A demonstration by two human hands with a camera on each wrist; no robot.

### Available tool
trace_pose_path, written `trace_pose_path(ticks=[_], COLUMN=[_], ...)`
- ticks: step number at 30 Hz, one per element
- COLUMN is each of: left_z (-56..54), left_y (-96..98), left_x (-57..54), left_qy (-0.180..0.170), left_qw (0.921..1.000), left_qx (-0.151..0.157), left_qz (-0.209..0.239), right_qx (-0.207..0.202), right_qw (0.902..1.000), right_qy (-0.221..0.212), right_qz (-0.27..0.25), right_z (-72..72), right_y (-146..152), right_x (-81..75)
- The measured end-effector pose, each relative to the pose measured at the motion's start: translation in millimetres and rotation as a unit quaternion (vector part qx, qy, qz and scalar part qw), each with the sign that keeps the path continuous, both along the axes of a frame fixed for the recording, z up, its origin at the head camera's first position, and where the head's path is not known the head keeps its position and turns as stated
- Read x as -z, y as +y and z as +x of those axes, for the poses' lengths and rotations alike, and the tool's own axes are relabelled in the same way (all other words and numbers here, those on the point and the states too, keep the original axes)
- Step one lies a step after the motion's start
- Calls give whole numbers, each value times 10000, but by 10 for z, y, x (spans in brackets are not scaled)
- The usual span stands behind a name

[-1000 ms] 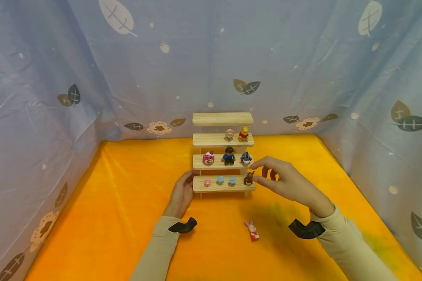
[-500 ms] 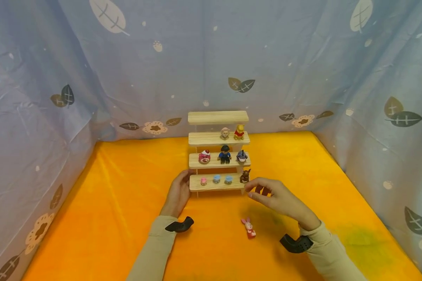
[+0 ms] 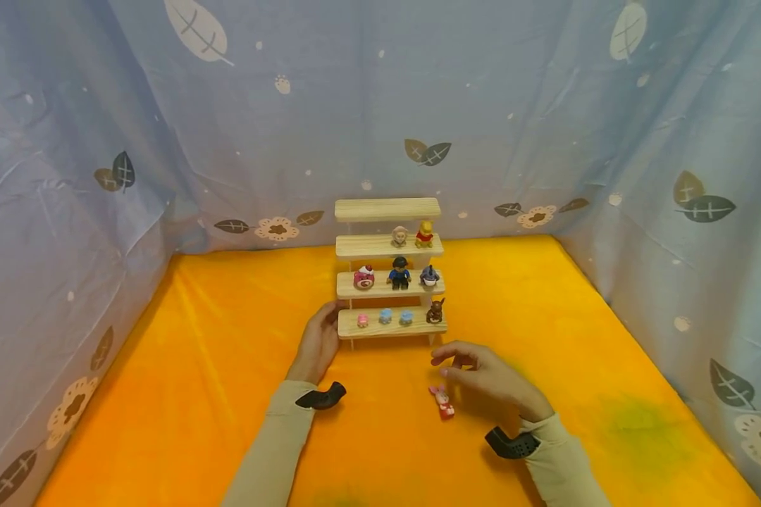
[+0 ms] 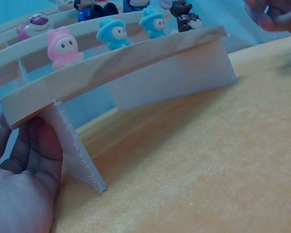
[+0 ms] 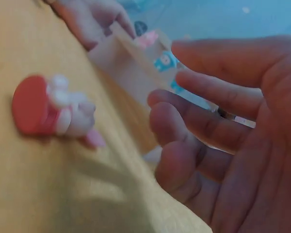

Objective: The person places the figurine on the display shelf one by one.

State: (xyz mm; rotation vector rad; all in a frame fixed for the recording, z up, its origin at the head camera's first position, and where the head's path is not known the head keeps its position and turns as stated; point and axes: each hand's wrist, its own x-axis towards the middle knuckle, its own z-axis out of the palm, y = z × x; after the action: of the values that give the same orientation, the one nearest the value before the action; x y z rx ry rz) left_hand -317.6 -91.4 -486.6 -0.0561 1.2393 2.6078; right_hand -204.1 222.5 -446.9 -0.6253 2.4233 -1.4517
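A four-tier wooden display shelf [image 3: 390, 323] stands on the orange cloth. My left hand [image 3: 318, 343] holds its left end, with bent fingers [image 4: 44, 143] against the side leg under the lowest board. A toy figure [image 3: 442, 403] with pink ears and a red outfit lies on the cloth in front of the shelf. Just above and to the right of it hovers my right hand [image 3: 485, 371], fingers loosely bent, nothing between them. In the right wrist view the toy figure [image 5: 58, 108] is apart from the fingertips [image 5: 167, 119].
On the lowest board sit a pink figure [image 3: 363, 320], two blue ones and a brown one [image 3: 435, 311]. Above them are a pink bear [image 3: 364, 278], a figure in blue [image 3: 399, 274], a grey donkey [image 3: 429, 275], a beige figure [image 3: 399, 236] and a yellow bear [image 3: 425, 234]. Patterned curtains [image 3: 330, 105] surround the cloth.
My right hand has moved from beside the brown figure on the lowest board down and toward me, near the lying toy figure. My left hand stays at the shelf.
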Motion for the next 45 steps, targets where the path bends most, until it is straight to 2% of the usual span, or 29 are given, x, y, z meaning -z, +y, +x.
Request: trace_pose_path(ticks=[7, 10, 17, 21, 26, 29, 32, 36, 41, 45], left_z=[30, 34, -8, -65, -111, -128, -143, -162, -130, -65], left_y=[-4, -16, -23, -32, -48, -54, -59, -54, -30, 17], left_x=[44, 47, 6, -27, -31, -36, -45, -53, -36, 13], left_qy=[-7, 45, 57, 19, -35, -14, 5, 34, -58, -61], left_qw=[10000, 10000, 9997, 9997, 9998, 9999, 9999, 9997, 9996, 9998], left_qx=[93, 19, 155, 149, 91, 96, 126, 200, 186, 77], left_qz=[28, 15, 186, 166, 168, 140, 46, -147, -224, -188], right_qx=[-297, -321, -306, -494, -672, -818, -938, -1002, -994, -954], right_qw=[9985, 9975, 9961, 9946, 9936, 9921, 9906, 9891, 9843, 9872], right_qy=[-163, -89, 289, 474, 110, 98, 263, 473, 550, 185], right_qz=[433, 625, 777, 785, 900, 950, 960, 969, 1349, 1262], right_z=[29, 46, 58, -5, -60, -80, -82, -37, 66, 150], right_y=[38, 10, -11, -11, -20, -18, -21, -38, -67, -6], right_x=[129, 160, 211, 189, 121, 115, 128, 148, 125, 109])
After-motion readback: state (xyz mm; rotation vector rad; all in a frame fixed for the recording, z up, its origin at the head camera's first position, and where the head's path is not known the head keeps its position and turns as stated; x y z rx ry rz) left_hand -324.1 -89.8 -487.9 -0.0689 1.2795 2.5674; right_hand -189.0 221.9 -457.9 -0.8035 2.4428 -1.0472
